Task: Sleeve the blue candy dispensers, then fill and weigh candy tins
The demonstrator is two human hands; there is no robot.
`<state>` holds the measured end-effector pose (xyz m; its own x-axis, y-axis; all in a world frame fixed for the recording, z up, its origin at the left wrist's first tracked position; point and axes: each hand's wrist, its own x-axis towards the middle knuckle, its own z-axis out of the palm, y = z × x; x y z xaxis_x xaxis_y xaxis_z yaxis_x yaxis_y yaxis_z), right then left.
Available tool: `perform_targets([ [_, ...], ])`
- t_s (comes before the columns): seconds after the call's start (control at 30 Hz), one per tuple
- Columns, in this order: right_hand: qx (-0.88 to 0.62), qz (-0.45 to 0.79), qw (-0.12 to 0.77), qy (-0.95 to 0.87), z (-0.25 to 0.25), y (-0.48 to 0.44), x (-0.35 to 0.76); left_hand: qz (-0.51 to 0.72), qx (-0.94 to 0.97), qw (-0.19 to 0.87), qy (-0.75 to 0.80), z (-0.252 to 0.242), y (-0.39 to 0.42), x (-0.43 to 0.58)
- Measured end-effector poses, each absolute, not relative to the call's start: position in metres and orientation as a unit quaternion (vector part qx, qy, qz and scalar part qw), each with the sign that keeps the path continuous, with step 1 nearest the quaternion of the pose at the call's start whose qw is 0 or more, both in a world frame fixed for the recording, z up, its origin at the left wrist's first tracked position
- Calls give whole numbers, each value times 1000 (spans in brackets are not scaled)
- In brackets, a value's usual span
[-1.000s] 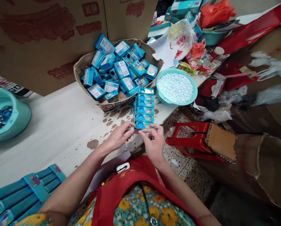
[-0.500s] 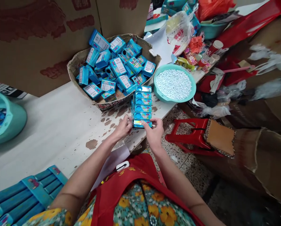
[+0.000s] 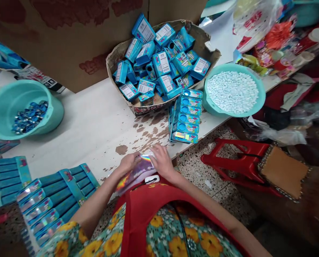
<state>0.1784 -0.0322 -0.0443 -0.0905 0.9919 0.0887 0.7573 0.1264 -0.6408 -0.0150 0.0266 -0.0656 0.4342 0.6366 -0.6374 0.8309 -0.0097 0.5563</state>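
Note:
My left hand (image 3: 128, 163) and my right hand (image 3: 162, 162) are both at the table's near edge, fingers closed on a shiny holographic sheet (image 3: 136, 173) that lies over the edge against my red apron. A little beyond my right hand, a row of small blue tins (image 3: 186, 116) lies lined up on the worn white table (image 3: 95, 125). Neither hand touches the tins.
A torn cardboard tray (image 3: 138, 109) heaped with blue boxes sits behind the row. A teal bowl of white pellets (image 3: 233, 91) is at the right, a teal basin of blue caps (image 3: 25, 110) at the left. Blue display packs (image 3: 55, 200) lie near left. A red stool (image 3: 229, 160) stands below.
Both hands left the nearest tin of the row and drew back to the table edge, closing on the shiny sheet. The camera view shifted left and down.

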Motion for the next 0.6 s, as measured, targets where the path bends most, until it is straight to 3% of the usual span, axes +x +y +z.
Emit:
perform_targets([
  [0.1, -578, 213, 150, -773, -77, -28, 166, -81, 711, 475, 512, -74, 29, -14],
  [0.2, -542, 202, 113, -808, -95, -36, 168, -76, 703, 494, 506, -80, 34, -17],
  [0.4, -486, 237, 120, -833, -91, -50, 187, -68, 676, 520, 518, -81, 38, -16],
  [0.6, -580, 243, 148, -763, -89, -38, 177, -60, 682, 542, 487, -73, 40, -14],
])
